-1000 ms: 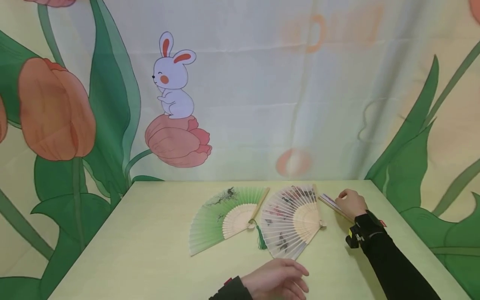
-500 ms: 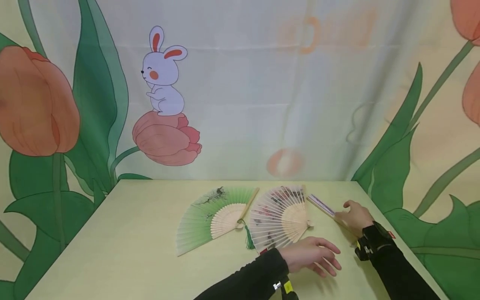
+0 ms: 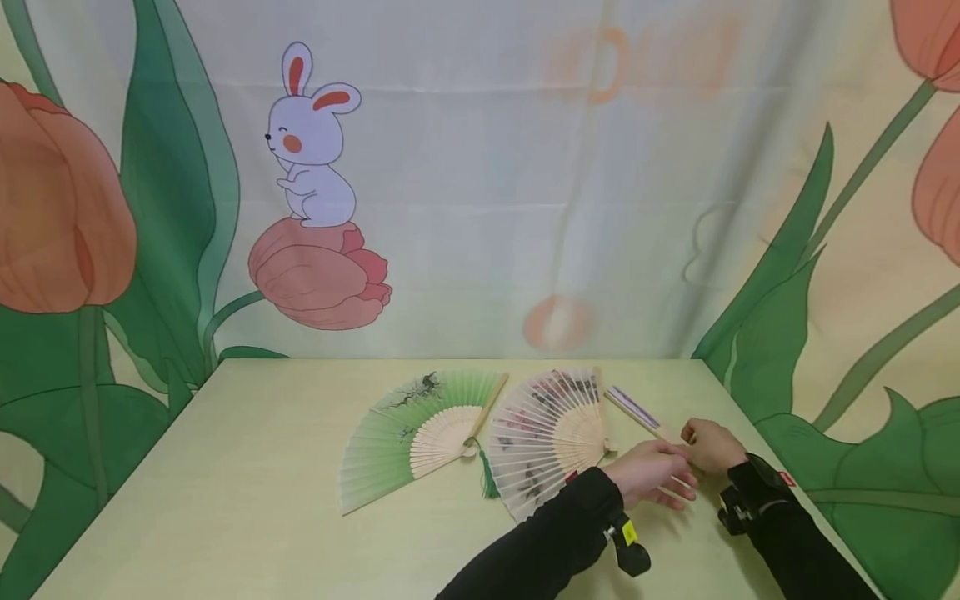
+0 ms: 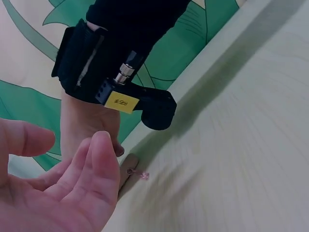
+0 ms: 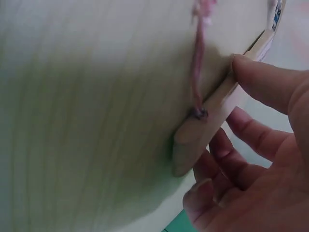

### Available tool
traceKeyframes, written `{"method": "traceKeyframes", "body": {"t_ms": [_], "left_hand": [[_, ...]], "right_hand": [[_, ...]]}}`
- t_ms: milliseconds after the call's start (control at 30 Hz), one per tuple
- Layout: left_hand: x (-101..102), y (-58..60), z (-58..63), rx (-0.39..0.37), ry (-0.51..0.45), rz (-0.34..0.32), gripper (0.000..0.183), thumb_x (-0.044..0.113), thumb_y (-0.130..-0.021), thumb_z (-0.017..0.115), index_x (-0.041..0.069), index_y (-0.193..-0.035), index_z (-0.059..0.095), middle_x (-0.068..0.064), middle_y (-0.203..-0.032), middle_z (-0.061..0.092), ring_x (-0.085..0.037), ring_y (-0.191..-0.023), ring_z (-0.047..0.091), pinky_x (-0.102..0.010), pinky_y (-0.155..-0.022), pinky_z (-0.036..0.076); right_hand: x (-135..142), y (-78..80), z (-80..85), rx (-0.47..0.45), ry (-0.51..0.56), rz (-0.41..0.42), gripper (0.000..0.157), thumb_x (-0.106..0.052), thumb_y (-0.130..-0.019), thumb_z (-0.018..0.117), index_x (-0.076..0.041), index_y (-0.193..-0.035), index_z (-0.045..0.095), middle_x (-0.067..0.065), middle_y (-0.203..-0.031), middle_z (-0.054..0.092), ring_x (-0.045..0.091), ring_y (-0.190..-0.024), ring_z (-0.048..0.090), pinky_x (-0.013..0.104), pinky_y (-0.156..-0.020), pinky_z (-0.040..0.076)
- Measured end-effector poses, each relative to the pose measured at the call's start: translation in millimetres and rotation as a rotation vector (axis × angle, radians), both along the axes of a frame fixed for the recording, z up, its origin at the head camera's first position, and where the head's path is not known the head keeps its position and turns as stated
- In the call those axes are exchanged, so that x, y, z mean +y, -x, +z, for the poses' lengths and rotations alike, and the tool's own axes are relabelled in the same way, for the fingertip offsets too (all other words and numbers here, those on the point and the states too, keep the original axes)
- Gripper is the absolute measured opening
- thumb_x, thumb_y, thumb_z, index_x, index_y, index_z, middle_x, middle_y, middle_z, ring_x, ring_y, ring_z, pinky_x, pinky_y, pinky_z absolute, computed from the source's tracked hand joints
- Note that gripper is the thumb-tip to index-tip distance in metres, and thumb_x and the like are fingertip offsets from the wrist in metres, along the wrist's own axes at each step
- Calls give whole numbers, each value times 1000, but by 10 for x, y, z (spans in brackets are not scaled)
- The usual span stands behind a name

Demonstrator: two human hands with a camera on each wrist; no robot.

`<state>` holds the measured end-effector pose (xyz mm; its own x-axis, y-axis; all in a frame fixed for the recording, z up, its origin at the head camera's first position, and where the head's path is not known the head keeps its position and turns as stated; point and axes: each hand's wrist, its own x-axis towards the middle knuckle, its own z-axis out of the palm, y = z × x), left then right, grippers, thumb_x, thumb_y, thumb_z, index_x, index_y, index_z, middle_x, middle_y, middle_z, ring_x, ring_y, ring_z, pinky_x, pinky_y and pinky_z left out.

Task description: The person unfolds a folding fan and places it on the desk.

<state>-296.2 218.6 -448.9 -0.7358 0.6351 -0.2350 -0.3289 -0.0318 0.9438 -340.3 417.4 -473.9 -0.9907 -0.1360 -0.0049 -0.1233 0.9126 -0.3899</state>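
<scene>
A folded hand fan (image 3: 633, 408) with a pale wooden guard and a purplish edge lies slanted at the right of the table. My right hand (image 3: 716, 448) holds its near end; in the right wrist view the thumb (image 5: 263, 79) lies along one side and the fingers along the other. From that end hangs a pink tassel cord (image 5: 198, 72). My left hand (image 3: 654, 475), palm partly turned up and fingers loosely bent, has come beside the right hand at the fan. In the left wrist view the fan's end (image 4: 128, 169) shows just past the left fingertips, with nothing in the left palm.
Left of the hands lies a spread whitish flowered fan (image 3: 577, 429), partly covered by the left sleeve (image 3: 547, 537). Further left is a spread green fan (image 3: 393, 437) with a green tassel (image 3: 490, 477). A printed curtain (image 3: 465, 192) hangs behind the table (image 3: 247, 500).
My left hand has moved right and forward from the table's front to beside the right hand. The right hand has slid down to the folded fan's near end. The head view has turned right.
</scene>
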Motion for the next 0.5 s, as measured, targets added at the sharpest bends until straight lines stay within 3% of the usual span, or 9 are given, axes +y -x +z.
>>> {"method": "traceKeyframes", "body": {"t_ms": [167,333,500], "left_hand": [[43,24,-55,-23,-12,-4,23,4,-96,51,5,-117,59,-12,-87,66,-31,-84,67,-43,-76,58],[29,60,-140,-79,-39,-20,18,5,-98,49,-4,-110,60,-21,-96,68,-37,-91,67,-48,-83,55],[15,94,-144,-99,-71,11,19,4,-98,49,-5,-112,58,-25,-100,68,-45,-99,65,-49,-85,54]], "right_hand": [[-2,1,-83,-49,40,-23,21,-10,-89,64,3,-91,48,12,-81,55,27,-74,53,37,-63,44],[-81,-24,-68,-115,55,-53,18,-12,-92,61,4,-100,56,12,-86,61,28,-78,57,39,-63,47],[-176,-90,90,-68,45,-59,14,-13,-91,61,-3,-82,58,6,-73,55,23,-66,51,33,-56,40]]}}
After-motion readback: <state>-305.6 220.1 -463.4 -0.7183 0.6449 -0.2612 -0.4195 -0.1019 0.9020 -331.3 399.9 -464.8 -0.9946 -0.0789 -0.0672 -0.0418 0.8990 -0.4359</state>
